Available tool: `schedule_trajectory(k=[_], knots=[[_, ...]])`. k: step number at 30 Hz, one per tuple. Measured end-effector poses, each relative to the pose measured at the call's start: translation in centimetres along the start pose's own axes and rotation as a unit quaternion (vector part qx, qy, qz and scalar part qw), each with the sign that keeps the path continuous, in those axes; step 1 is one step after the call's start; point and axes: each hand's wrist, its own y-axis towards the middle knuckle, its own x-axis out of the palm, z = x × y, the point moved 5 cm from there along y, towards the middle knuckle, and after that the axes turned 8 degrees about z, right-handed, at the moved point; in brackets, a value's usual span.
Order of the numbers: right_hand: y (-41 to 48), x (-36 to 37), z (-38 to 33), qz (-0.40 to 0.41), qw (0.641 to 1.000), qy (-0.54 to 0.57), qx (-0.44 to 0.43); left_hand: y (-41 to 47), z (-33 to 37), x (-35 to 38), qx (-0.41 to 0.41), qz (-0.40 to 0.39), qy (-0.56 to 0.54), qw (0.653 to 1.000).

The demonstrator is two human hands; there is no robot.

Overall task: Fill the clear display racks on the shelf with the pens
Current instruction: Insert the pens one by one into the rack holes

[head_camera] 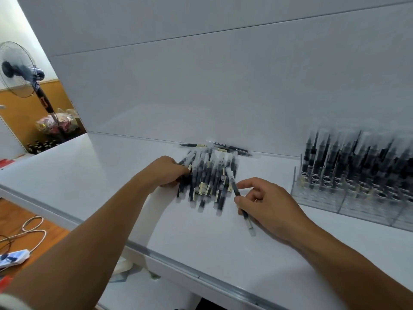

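A loose pile of black pens with clear caps lies in the middle of the white shelf. My left hand rests at the pile's left edge, fingers curled onto the pens there. My right hand pinches a single black pen between thumb and fingers, just right of the pile, the pen slanting from upper left to lower right. At the right stand the clear display racks, holding several upright pens. The picture is blurred by motion.
A few stray pens lie against the shelf's back wall. The shelf's front edge runs diagonally below my arms. At the left stand a floor fan, bags and cables on a wooden floor.
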Motion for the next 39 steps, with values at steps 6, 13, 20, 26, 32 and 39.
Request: schedule_trajectory(k=[6, 13, 20, 26, 32, 39], knots=[[0.0, -0.2, -0.3, 0.016, 1.0, 0.023, -0.006, -0.7, -0.4, -0.6, -0.001, 0.016, -0.137, 0.99], [-0.6, -2.2, -1.6, 0.091, 0.99, 0.104, -0.019, -4.2, 3.8, -0.4, 0.066, -0.005, -0.337, 0.939], [-2.2, -7.5, -1.9, 0.151, 0.981, 0.122, -0.027, -9.2, 10.1, 4.2, 0.157, -0.076, -0.411, 0.895], [-6.4, -13.4, 1.3, 0.232, 0.969, 0.079, -0.008, -13.9, 15.8, 10.4, 0.204, -0.199, -0.445, 0.849], [-10.1, -19.4, 3.7, 0.319, 0.946, 0.051, 0.01, -18.1, 20.3, 15.0, 0.226, -0.276, -0.458, 0.815], [-12.8, -25.3, 5.7, 0.415, 0.909, 0.043, 0.016, -20.8, 21.8, 18.3, 0.188, -0.327, -0.497, 0.782]])
